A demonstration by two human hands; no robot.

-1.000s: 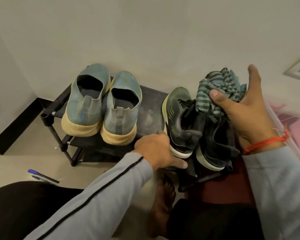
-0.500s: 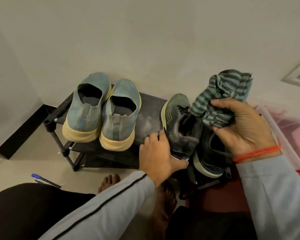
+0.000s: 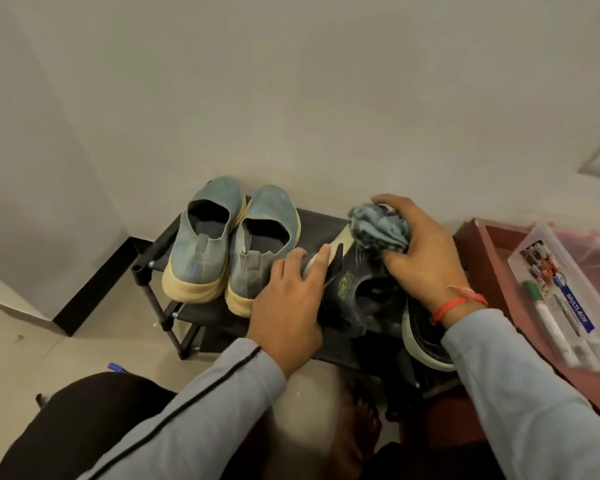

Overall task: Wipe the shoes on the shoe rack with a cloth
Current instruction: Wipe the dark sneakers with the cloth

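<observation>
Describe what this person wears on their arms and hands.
Both arms wear light grey long sleeves; the left sleeve carries a thin dark stripe along its length. The right wrist bears a red-orange thread band. The left hand and right hand are ungloved.

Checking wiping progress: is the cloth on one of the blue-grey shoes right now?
No, the right hand presses the cloth onto the dark shoe, apart from the blue-grey shoes.

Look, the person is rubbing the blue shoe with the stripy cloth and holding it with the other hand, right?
Not quite. The head view shows the right hand pressing the stripy cloth on the black shoe, not a blue one. The left hand does hold that shoe.
</observation>
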